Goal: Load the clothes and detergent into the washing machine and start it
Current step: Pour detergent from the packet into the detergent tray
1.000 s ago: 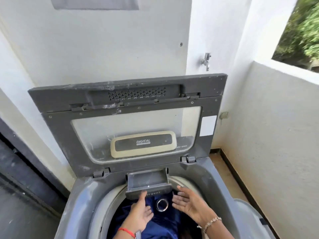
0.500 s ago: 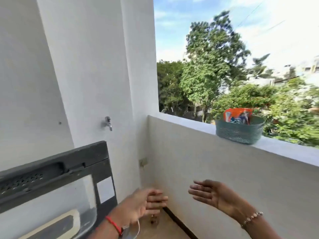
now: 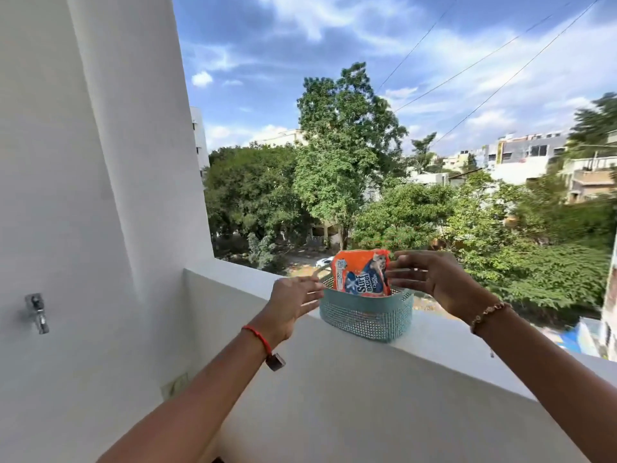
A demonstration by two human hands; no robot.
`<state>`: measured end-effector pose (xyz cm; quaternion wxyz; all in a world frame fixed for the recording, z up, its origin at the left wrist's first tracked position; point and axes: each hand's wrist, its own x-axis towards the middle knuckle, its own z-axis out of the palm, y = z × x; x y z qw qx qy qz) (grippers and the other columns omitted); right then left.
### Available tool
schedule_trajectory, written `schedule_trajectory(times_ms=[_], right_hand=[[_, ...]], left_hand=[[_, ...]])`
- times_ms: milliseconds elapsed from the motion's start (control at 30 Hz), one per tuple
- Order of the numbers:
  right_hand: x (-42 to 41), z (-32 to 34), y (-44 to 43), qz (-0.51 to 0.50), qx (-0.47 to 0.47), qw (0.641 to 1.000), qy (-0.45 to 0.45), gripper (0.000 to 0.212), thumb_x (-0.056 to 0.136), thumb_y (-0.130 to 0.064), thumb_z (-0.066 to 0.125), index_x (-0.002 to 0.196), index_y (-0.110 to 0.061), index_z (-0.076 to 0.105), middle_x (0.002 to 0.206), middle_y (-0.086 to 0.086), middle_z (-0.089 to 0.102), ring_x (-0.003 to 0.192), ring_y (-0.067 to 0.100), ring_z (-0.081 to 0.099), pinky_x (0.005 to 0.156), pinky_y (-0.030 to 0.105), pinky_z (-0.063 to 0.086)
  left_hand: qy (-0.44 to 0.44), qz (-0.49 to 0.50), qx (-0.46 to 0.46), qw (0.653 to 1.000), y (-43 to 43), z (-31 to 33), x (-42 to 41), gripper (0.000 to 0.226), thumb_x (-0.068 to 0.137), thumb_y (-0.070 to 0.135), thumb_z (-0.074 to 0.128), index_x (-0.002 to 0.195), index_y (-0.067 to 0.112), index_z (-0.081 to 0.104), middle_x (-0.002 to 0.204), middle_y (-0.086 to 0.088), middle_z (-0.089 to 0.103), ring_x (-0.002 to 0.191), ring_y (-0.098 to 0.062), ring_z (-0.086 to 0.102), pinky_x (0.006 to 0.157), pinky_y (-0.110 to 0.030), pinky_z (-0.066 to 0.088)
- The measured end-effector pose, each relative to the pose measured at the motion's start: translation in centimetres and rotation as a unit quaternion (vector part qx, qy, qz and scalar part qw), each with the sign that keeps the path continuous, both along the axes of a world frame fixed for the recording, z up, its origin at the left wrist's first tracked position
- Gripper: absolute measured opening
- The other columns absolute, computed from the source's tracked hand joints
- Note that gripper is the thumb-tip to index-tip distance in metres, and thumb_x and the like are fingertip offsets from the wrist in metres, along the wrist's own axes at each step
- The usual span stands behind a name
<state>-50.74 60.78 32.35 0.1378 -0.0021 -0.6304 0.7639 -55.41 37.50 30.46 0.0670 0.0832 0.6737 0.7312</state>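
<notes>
At the far left a small metal tap [image 3: 37, 312] sticks out of the white wall [image 3: 100, 195], which rises as a broad pillar up the left side of the view. A low white ledge [image 3: 467, 342] runs from the foot of that pillar down toward the right.

The left hand [image 3: 293, 302] reaches forward from the lower left, with a red thread band [image 3: 257, 337] and a small dark tag at the wrist. Its fingers [image 3: 310, 290] are straight and spread and hold nothing. Their tips lie at the left end of the basket, but blur hides whether they touch it.

The teal perforated basket [image 3: 367, 319] stands on the flat top of the ledge. In it stands the orange detergent packet [image 3: 359, 275], upright, its upper half showing above the rim, with blue and white "Surf excel" lettering turned sideways.

The right hand [image 3: 434, 282] comes in from the lower right, a beaded bracelet [image 3: 490, 310] round its wrist. Its fingers [image 3: 405, 272] are stretched out and slightly apart, gripping nothing. The tips overlap the packet's right edge, and I cannot tell whether they touch it.

Beyond the ledge a tall tree [image 3: 344, 155] rises among lower greenery. Pale buildings [image 3: 531, 158] stand to the right, and thin wires [image 3: 500, 48] cross a blue, cloudy sky
</notes>
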Motion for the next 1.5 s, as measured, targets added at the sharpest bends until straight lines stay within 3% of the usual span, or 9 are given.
schedule_trajectory(times_ms=[133, 333, 400, 533, 633, 767, 1233, 1367, 1500], right_hand=[[-6.2, 0.2, 2.9, -0.059, 0.107, 0.992, -0.009, 0.027, 0.084, 0.0, 0.057, 0.11, 0.009, 0.057, 0.093, 0.018, 0.063, 0.075, 0.024, 0.06, 0.056, 0.023, 0.056], [-13.1, -1.2, 3.8, -0.083, 0.276, 0.957, -0.024, 0.06, 0.077, -0.004, 0.068, 0.131, 0.003, 0.041, 0.128, 0.021, 0.051, 0.105, 0.029, 0.054, 0.078, 0.028, 0.049], [-14.2, -1.4, 3.5, -0.081, 0.298, 0.951, -0.03, 0.066, 0.077, -0.002, 0.067, 0.135, 0.004, 0.035, 0.126, 0.023, 0.052, 0.106, 0.034, 0.057, 0.078, 0.033, 0.051], [-15.9, -2.3, 3.6, -0.073, 0.307, 0.947, -0.066, 0.065, 0.08, 0.002, 0.063, 0.137, 0.004, 0.032, 0.111, 0.024, 0.058, 0.102, 0.042, 0.06, 0.086, 0.049, 0.052], [-16.5, -2.8, 3.5, -0.072, 0.316, 0.944, -0.064, 0.042, 0.081, 0.005, 0.06, 0.121, 0.009, 0.048, 0.093, 0.017, 0.062, 0.086, 0.034, 0.065, 0.077, 0.046, 0.054], [-16.5, -3.3, 3.1, -0.147, 0.325, 0.934, 0.0, 0.024, 0.082, 0.006, 0.059, 0.106, 0.008, 0.061, 0.099, 0.016, 0.065, 0.072, 0.015, 0.058, 0.064, 0.026, 0.056], [-9.7, 4.7, -2.8, -0.24, 0.208, 0.916, 0.247, 0.034, 0.081, 0.005, 0.062, 0.115, 0.001, 0.059, 0.11, 0.017, 0.067, 0.082, 0.015, 0.063, 0.06, 0.009, 0.053], [-3.8, 6.9, -8.3, -0.157, 0.158, 0.935, 0.277, 0.056, 0.079, -0.014, 0.069, 0.13, -0.005, 0.047, 0.113, 0.011, 0.065, 0.092, 0.016, 0.065, 0.064, 0.018, 0.057], [2.7, 3.3, -15.2, 0.091, 0.114, 0.968, 0.203, 0.037, 0.084, -0.026, 0.064, 0.118, -0.014, 0.057, 0.098, 0.002, 0.071, 0.08, 0.009, 0.07, 0.057, 0.019, 0.054]], left_hand=[[0.019, 0.011, -0.045, 0.999, 5.0, 1.5, -5.5, 0.012, 0.089, -0.006, 0.052, 0.098, 0.001, 0.054, 0.082, -0.01, 0.06, 0.072, -0.014, 0.057, 0.062, -0.018, 0.05], [0.057, 0.043, -0.213, 0.974, 8.4, 0.4, -13.1, 0.063, 0.087, -0.003, 0.057, 0.142, 0.0, 0.027, 0.142, -0.02, 0.039, 0.108, -0.021, 0.046, 0.082, -0.025, 0.04], [0.078, 0.045, -0.252, 0.963, 8.8, -0.4, -15.0, 0.068, 0.087, -0.002, 0.057, 0.144, 0.003, 0.022, 0.146, -0.018, 0.033, 0.116, -0.024, 0.047, 0.079, -0.027, 0.043], [0.104, 0.018, -0.297, 0.949, 9.8, -1.7, -16.8, 0.065, 0.09, -0.003, 0.053, 0.145, 0.005, 0.02, 0.139, -0.016, 0.043, 0.073, -0.005, 0.051, 0.051, -0.012, 0.047], [0.122, 0.036, -0.317, 0.94, 10.4, -2.9, -17.5, 0.036, 0.088, 0.0, 0.054, 0.123, 0.007, 0.048, 0.116, -0.012, 0.061, 0.088, -0.018, 0.061, 0.07, -0.028, 0.057], [0.126, 0.101, -0.265, 0.951, 10.6, -3.2, -17.4, 0.015, 0.082, -0.006, 0.063, 0.081, 0.009, 0.064, 0.094, -0.015, 0.069, 0.087, -0.029, 0.066, 0.078, -0.047, 0.056], [0.248, 0.226, -0.061, 0.94, 2.5, 6.2, -8.2, 0.032, 0.075, -0.009, 0.069, 0.106, -0.008, 0.061, 0.103, -0.023, 0.067, 0.091, -0.029, 0.065, 0.078, -0.043, 0.056], [0.237, 0.241, -0.011, 0.941, -3.9, 8.1, -0.3, 0.025, 0.077, -0.006, 0.068, 0.101, 0.0, 0.063, 0.095, -0.015, 0.069, 0.075, -0.02, 0.07, 0.067, -0.035, 0.059], [0.179, 0.223, 0.018, 0.958, -11.6, 7.0, 9.5, 0.015, 0.083, -0.002, 0.062, 0.095, 0.007, 0.063, 0.085, -0.001, 0.069, 0.067, -0.008, 0.069, 0.058, -0.018, 0.056]])
